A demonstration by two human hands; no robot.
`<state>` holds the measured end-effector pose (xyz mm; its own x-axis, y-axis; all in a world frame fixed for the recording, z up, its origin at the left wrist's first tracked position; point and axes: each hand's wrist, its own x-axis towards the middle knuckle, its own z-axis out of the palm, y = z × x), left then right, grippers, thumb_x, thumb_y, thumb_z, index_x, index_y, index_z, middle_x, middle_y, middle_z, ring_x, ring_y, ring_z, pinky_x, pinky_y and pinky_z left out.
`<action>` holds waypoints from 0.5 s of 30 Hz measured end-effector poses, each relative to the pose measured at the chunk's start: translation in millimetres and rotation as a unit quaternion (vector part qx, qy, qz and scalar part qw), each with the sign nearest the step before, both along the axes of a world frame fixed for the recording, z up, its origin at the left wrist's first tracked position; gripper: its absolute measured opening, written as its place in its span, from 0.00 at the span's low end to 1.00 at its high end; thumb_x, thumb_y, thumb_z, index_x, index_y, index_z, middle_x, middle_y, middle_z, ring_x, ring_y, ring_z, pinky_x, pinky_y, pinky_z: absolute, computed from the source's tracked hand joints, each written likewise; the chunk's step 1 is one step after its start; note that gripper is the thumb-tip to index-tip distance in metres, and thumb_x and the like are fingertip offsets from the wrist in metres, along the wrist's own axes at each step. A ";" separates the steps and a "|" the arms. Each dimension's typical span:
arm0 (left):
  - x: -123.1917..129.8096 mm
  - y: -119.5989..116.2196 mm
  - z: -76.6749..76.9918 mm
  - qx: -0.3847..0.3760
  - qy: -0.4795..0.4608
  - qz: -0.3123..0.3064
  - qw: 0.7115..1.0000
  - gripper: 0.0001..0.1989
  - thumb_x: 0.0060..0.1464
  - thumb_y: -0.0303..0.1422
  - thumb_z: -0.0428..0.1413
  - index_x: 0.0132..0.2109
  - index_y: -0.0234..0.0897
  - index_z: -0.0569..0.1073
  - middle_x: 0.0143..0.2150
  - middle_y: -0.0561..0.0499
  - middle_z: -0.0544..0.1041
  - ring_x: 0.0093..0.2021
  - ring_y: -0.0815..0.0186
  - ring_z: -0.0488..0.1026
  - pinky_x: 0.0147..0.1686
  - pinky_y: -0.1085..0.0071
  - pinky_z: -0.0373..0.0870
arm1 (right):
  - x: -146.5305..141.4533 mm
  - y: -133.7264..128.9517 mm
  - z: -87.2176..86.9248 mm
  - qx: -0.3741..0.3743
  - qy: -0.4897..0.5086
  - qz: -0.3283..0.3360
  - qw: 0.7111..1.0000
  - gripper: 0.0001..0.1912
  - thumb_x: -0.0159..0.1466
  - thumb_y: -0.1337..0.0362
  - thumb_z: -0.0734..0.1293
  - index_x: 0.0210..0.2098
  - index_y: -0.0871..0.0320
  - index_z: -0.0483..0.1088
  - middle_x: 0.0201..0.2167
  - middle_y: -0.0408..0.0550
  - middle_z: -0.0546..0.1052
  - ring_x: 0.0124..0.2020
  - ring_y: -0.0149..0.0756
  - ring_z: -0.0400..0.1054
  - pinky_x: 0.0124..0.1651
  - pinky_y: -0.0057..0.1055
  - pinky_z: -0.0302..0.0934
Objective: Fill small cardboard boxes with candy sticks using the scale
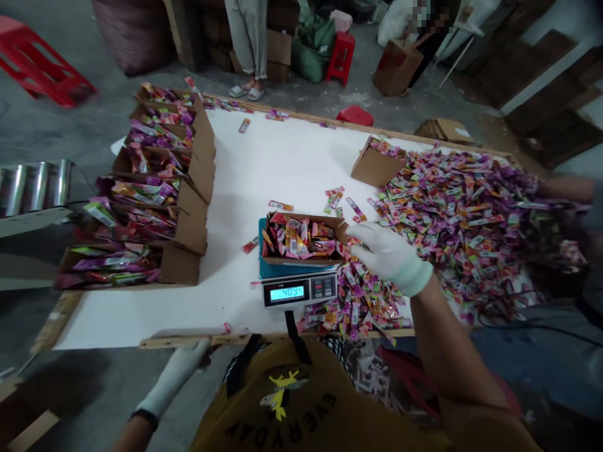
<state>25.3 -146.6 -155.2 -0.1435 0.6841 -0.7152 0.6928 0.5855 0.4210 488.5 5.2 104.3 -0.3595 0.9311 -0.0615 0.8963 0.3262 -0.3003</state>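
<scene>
A small cardboard box (304, 260) full of candy-like wrapped packets sits on the digital scale (300, 289), whose lit display reads about 409.4. My right hand (389, 254), in a white glove, is at the box's right end. Its fingers are bent together by the rim, and what they hold, if anything, is hidden. Beneath and beside this hand spreads a large heap of pink, purple and orange packets (452, 213). My left hand (181, 365), also gloved, hangs low beside the table's front edge, away from the box; its fingers are too unclear to read.
Several filled boxes (183, 263) stand in a row on the table's left. Another box (377, 166) leans by the heap. Loose packets (281, 205) lie on the white tabletop (273, 157). A roller conveyor (40, 185) is at left; people stand beyond and at right.
</scene>
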 end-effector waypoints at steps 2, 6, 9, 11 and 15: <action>6.3 35.3 29.9 0.033 -0.073 0.089 0.993 0.24 0.52 0.53 0.49 0.30 0.36 0.74 0.29 0.42 0.80 0.35 0.51 0.79 0.42 0.58 0.76 | -16.8 10.1 -5.6 -0.024 -0.020 0.018 0.999 0.15 0.70 0.65 0.60 0.52 0.58 0.74 0.50 0.53 0.78 0.53 0.42 0.71 0.58 0.37 0.64; 43.4 96.6 92.7 0.125 -0.173 0.177 0.961 0.25 0.51 0.49 0.55 0.47 0.33 0.74 0.42 0.41 0.82 0.45 0.53 0.80 0.51 0.59 0.76 | -46.6 26.8 -24.5 -0.100 -0.124 0.058 0.986 0.15 0.69 0.64 0.61 0.50 0.58 0.77 0.48 0.55 0.78 0.51 0.46 0.73 0.53 0.37 0.66; 85.0 129.0 132.0 0.210 -0.221 0.163 0.938 0.30 0.48 0.48 0.59 0.53 0.31 0.73 0.51 0.40 0.79 0.47 0.54 0.79 0.52 0.58 0.76 | -63.2 32.5 -36.2 -0.150 -0.176 0.084 0.969 0.16 0.67 0.68 0.62 0.47 0.57 0.79 0.47 0.56 0.80 0.50 0.46 0.75 0.49 0.36 0.67; 112.7 147.9 152.4 0.236 -0.239 0.132 0.933 0.32 0.48 0.48 0.60 0.56 0.32 0.73 0.57 0.40 0.77 0.49 0.55 0.77 0.49 0.59 0.76 | -66.3 32.8 -39.0 -0.145 -0.178 0.083 0.970 0.17 0.66 0.70 0.61 0.46 0.57 0.80 0.45 0.56 0.81 0.49 0.45 0.76 0.49 0.35 0.68; 155.4 182.8 177.7 0.268 -0.260 0.050 0.926 0.33 0.52 0.51 0.59 0.60 0.35 0.73 0.62 0.41 0.74 0.58 0.52 0.73 0.56 0.59 0.71 | -45.8 26.9 -33.3 -0.069 -0.067 0.023 0.995 0.16 0.67 0.69 0.61 0.45 0.58 0.80 0.47 0.54 0.82 0.50 0.44 0.76 0.57 0.37 0.67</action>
<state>180.7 36.3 22.5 0.0431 0.9629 -0.2663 0.2692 0.2455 0.9313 442.7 32.1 71.0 -0.3806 0.8936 -0.2377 0.9167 0.3310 -0.2237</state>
